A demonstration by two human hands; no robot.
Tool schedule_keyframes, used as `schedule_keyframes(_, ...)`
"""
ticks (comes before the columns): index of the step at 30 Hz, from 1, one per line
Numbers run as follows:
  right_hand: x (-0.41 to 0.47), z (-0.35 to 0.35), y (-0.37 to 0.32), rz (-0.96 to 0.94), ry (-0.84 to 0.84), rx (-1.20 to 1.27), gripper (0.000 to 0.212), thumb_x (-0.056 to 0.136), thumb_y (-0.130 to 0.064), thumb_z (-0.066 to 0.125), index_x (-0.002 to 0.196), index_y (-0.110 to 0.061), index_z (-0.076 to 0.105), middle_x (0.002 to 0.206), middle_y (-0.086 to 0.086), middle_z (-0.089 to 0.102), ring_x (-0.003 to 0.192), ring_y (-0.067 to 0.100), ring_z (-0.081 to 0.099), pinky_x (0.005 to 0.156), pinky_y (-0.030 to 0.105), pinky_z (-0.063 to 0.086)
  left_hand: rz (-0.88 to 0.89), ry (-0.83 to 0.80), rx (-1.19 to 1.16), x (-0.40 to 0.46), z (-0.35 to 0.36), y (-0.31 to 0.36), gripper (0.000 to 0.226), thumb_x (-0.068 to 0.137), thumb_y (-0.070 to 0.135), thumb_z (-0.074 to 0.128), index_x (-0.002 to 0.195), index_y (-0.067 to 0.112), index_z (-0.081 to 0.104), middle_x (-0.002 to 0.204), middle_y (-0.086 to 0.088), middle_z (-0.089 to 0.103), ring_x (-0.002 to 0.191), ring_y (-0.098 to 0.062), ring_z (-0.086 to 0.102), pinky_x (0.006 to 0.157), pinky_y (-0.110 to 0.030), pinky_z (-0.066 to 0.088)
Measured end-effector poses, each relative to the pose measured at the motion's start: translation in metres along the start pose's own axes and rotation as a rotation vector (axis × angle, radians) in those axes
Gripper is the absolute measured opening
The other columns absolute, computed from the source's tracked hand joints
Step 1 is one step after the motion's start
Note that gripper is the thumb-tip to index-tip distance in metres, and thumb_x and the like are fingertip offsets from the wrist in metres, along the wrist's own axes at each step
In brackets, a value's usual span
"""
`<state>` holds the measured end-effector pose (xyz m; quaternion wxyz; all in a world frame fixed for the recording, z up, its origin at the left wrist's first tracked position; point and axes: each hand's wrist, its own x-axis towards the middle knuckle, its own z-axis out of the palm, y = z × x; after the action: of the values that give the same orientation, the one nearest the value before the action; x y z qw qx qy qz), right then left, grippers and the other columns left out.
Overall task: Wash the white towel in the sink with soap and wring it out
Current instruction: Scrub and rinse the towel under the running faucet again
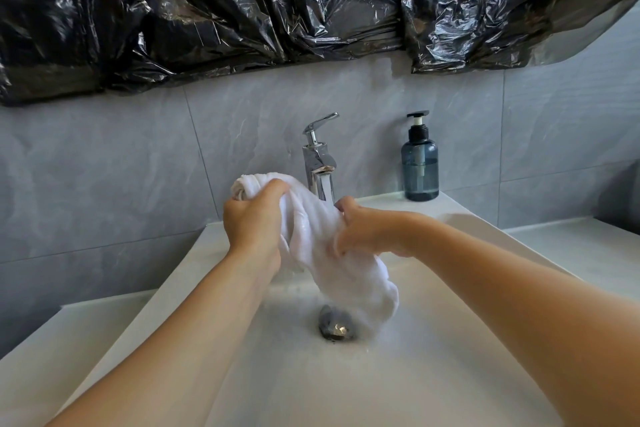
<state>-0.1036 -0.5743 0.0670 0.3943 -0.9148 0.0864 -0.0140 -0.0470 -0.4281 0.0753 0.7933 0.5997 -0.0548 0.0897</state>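
Note:
A wet white towel (323,236), bunched into a thick roll, hangs above the white sink (433,357). My left hand (254,218) grips its upper end, a loop of cloth sticking out above the fist. My right hand (363,229) grips the roll a little lower and to the right. The towel's free end droops toward the metal drain (334,324). A chrome faucet (318,156) stands right behind the towel, lever raised. A blue pump soap bottle (419,163) stands on the sink's back right corner.
Grey tiled wall (138,166) rises behind the sink. Crumpled black plastic sheeting (277,0) covers the area above the tiles. White countertop (588,253) extends to either side of the basin.

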Motion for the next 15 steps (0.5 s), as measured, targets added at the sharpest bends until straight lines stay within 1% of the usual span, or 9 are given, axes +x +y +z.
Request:
schedule_keyframes(2, -0.002, -0.002, 0.0, -0.026, 0.01, -0.041, 0.046, 0.087, -0.014, 0.055, 0.129, -0.023, 0.039, 0.105, 0.004, 0.055, 0.097, 0.027, 0.057, 0.083, 0.038, 0.053, -0.007, -0.015, 0.025, -0.001, 0.002, 0.001, 0.025, 0.081, 0.015, 0.07, 0.084, 0.02, 0.046, 0.08, 0.006, 0.048, 0.071, -0.015, 0.049, 0.064, -0.027, 0.04)
schedule_keyframes(4, -0.002, -0.002, 0.002, -0.06, 0.036, -0.067, 0.018, 0.089, -0.017, 0.052, 0.106, -0.024, 0.051, 0.093, -0.001, 0.055, 0.088, 0.022, 0.056, 0.071, 0.03, 0.046, -0.011, -0.037, 0.043, -0.003, 0.003, 0.0, 0.038, 0.084, 0.012, 0.069, 0.107, 0.02, 0.04, 0.092, 0.006, 0.049, 0.077, -0.009, 0.051, 0.064, -0.028, 0.04)
schedule_keyframes(5, -0.002, -0.002, 0.003, -0.076, 0.047, -0.077, 0.008, 0.09, -0.018, 0.053, 0.091, -0.026, 0.052, 0.087, -0.003, 0.055, 0.086, 0.022, 0.055, 0.068, 0.028, 0.044, -0.008, -0.051, 0.051, -0.002, 0.003, -0.001, 0.044, 0.084, 0.011, 0.068, 0.112, 0.022, 0.036, 0.096, 0.006, 0.048, 0.079, -0.009, 0.051, 0.064, -0.029, 0.04)
schedule_keyframes(7, -0.001, -0.001, 0.004, -0.095, 0.049, -0.074, 0.013, 0.091, -0.022, 0.055, 0.079, -0.027, 0.051, 0.084, -0.004, 0.056, 0.088, 0.023, 0.056, 0.068, 0.029, 0.044, -0.009, -0.066, 0.069, -0.003, 0.003, -0.001, 0.048, 0.083, 0.008, 0.066, 0.115, 0.024, 0.033, 0.099, 0.005, 0.047, 0.08, -0.01, 0.051, 0.063, -0.03, 0.039)
schedule_keyframes(9, -0.002, 0.002, 0.002, -0.096, 0.054, -0.034, 0.012, 0.094, -0.032, 0.054, 0.083, -0.027, 0.053, 0.086, -0.006, 0.058, 0.085, 0.019, 0.058, 0.066, 0.027, 0.044, -0.025, -0.086, 0.053, -0.002, 0.005, 0.0, 0.052, 0.083, 0.008, 0.064, 0.12, 0.025, 0.033, 0.101, 0.005, 0.047, 0.082, -0.01, 0.051, 0.064, -0.03, 0.039)
schedule_keyframes(11, -0.003, 0.007, -0.001, -0.097, 0.027, 0.088, 0.019, 0.098, -0.041, 0.052, 0.089, -0.024, 0.057, 0.088, -0.005, 0.062, 0.08, 0.013, 0.061, 0.064, 0.024, 0.048, -0.002, -0.099, 0.046, -0.003, 0.008, 0.002, 0.052, 0.085, 0.005, 0.06, 0.123, 0.025, 0.032, 0.099, 0.006, 0.045, 0.081, -0.009, 0.05, 0.064, -0.028, 0.039)
schedule_keyframes(13, -0.002, 0.012, -0.003, -0.11, -0.011, 0.167, 0.026, 0.1, -0.039, 0.049, 0.099, -0.018, 0.063, 0.096, 0.002, 0.068, 0.089, 0.02, 0.067, 0.077, 0.028, 0.055, 0.043, -0.084, 0.052, -0.003, 0.009, 0.003, 0.045, 0.086, 0.001, 0.056, 0.12, 0.023, 0.035, 0.096, 0.007, 0.046, 0.08, -0.008, 0.05, 0.064, -0.027, 0.04)
schedule_keyframes(14, -0.002, 0.013, -0.004, -0.107, -0.02, 0.155, 0.027, 0.101, -0.038, 0.048, 0.102, -0.016, 0.064, 0.097, 0.004, 0.068, 0.094, 0.023, 0.067, 0.081, 0.03, 0.054, 0.054, -0.065, 0.053, -0.004, 0.008, 0.003, 0.041, 0.087, 0.0, 0.055, 0.116, 0.023, 0.038, 0.097, 0.007, 0.048, 0.081, -0.008, 0.052, 0.066, -0.026, 0.042)
schedule_keyframes(15, -0.003, 0.013, -0.005, -0.097, -0.025, 0.14, 0.024, 0.101, -0.036, 0.047, 0.099, -0.017, 0.062, 0.096, 0.003, 0.066, 0.094, 0.023, 0.066, 0.079, 0.029, 0.053, 0.053, -0.04, 0.045, -0.003, 0.008, 0.003, 0.038, 0.088, 0.001, 0.054, 0.114, 0.023, 0.039, 0.098, 0.006, 0.051, 0.082, -0.008, 0.054, 0.068, -0.027, 0.044)
